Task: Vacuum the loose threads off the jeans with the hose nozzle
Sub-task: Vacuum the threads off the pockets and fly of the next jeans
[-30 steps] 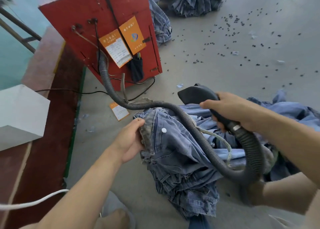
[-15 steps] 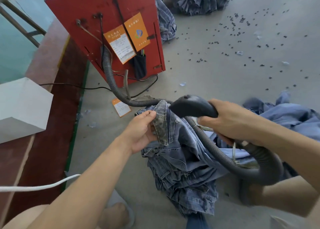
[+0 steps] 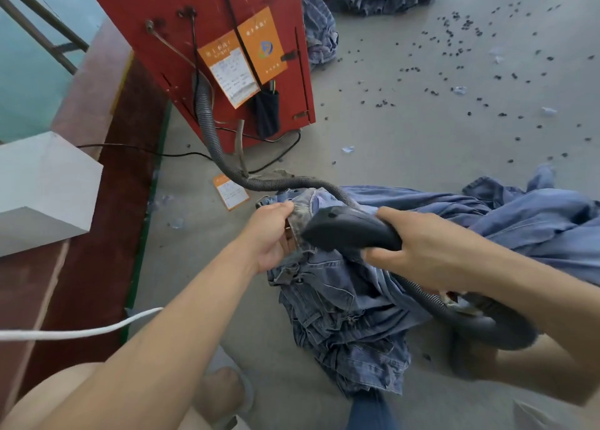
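Left hand (image 3: 271, 234) fingers pinching jeans (image 3: 341, 299) waistband, jeans bunched on concrete floor (image 3: 406, 137), right hand (image 3: 431, 254) fingers clenched around black hose nozzle (image 3: 344, 230), nozzle mouth touching waistband, corrugated hose (image 3: 207, 127) running to red cabinet (image 3: 156, 14)

The left hand (image 3: 271, 234) pinches the waistband of the jeans (image 3: 341, 303), lifting it off the crumpled denim heaped on the grey floor (image 3: 406, 144). The right hand (image 3: 431, 254) grips the black nozzle (image 3: 347, 230), whose flat mouth sits against the waistband just beside the left fingers. A ribbed grey hose (image 3: 207, 127) runs from the red cabinet (image 3: 207, 14) down across the floor, over the jeans, and loops under the right forearm. Orange cards (image 3: 242, 61) hang on the cabinet; another lies on the floor. Small dark scraps (image 3: 454, 33) are scattered further off. A white cord (image 3: 81, 332) crosses at the left.
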{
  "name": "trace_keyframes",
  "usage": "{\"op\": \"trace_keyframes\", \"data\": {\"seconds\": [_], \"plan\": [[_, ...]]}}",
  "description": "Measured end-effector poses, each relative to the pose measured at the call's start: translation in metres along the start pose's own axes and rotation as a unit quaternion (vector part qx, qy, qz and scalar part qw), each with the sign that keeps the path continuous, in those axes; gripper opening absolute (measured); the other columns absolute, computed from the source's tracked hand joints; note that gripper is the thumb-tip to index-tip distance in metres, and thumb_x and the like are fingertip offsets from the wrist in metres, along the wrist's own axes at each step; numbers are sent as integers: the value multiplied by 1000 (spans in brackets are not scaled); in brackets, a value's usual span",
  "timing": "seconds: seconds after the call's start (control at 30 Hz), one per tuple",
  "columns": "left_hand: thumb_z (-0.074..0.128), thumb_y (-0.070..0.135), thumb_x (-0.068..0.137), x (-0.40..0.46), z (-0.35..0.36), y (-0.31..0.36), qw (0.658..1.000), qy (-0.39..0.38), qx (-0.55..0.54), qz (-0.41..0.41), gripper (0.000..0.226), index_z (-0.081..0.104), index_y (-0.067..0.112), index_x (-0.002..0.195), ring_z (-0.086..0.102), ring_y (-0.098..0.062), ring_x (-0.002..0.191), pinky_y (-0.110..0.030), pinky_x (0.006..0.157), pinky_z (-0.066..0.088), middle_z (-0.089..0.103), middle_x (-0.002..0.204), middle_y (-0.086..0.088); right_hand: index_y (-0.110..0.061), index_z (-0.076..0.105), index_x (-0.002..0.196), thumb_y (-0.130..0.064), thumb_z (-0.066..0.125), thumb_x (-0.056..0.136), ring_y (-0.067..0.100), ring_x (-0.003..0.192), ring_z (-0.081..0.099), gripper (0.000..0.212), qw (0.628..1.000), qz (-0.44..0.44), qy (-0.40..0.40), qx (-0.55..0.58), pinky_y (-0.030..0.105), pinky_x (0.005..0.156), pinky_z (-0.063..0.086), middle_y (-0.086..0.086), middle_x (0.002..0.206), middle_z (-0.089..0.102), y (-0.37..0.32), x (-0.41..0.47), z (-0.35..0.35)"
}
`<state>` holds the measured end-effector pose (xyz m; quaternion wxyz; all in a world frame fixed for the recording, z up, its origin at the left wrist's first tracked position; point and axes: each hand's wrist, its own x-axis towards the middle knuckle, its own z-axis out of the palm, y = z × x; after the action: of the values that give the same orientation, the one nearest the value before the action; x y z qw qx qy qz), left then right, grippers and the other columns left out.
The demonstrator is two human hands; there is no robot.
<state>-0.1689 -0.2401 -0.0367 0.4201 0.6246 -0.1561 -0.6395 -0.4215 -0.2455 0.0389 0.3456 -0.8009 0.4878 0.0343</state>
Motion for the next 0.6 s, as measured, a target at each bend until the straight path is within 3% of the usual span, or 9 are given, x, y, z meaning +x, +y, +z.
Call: {"op": "trace_keyframes", "data": {"seconds": [0.1,0.17,0.27,0.37,0.43,0.53,0.6], "plan": [[38,20,112,1,1,-1,999,-14,-29,-12,32,66,4,109,72,-26,78,-40,78,59,75,91,-15,-29,53,107,-48,60,97,9,49,61,23,995,39,81,41,29,46,47,-3,72,65,-3,22,-2],[37,19,111,-3,3,2,995,-58,-82,-15,35,69,4,111,73,-23,78,-37,73,63,76,96,-13,-25,54,104,-43,63,97,20,41,61,21,981,64,124,138,30,39,47,0,59,65,6,27,-16],[35,5,92,-8,-2,12,977,-123,-174,-6,36,59,3,119,69,-23,76,-35,70,63,72,102,-13,-34,55,98,-43,66,95,24,37,58,14,969,50,113,213,35,39,49,5,52,63,22,13,-33],[31,-6,90,-7,-4,17,973,-109,-203,12,36,54,4,115,71,-26,80,-38,72,64,70,108,-16,-46,51,89,-48,64,91,20,35,60,13,987,12,64,148,25,37,45,1,52,65,28,-2,-32],[36,-8,98,-7,1,18,975,-83,-206,20,35,52,4,127,69,-25,84,-40,75,64,65,110,-18,-47,51,91,-48,65,89,13,37,60,14,995,-1,31,97,20,37,43,-7,59,67,22,-4,-23],[41,-14,99,-4,7,13,981,-62,-181,22,51,44,-1,149,63,-24,95,-36,94,53,59,124,-21,-37,55,99,-46,66,92,7,48,61,16,999,-17,16,30,20,42,43,-4,68,62,14,5,-7],[40,-17,98,-6,10,11,982,-53,-183,10,53,44,-3,149,65,-25,99,-33,92,56,63,124,-22,-34,54,101,-48,63,94,9,54,62,18,998,-10,54,24,27,49,45,-4,74,63,7,16,-3]]}}
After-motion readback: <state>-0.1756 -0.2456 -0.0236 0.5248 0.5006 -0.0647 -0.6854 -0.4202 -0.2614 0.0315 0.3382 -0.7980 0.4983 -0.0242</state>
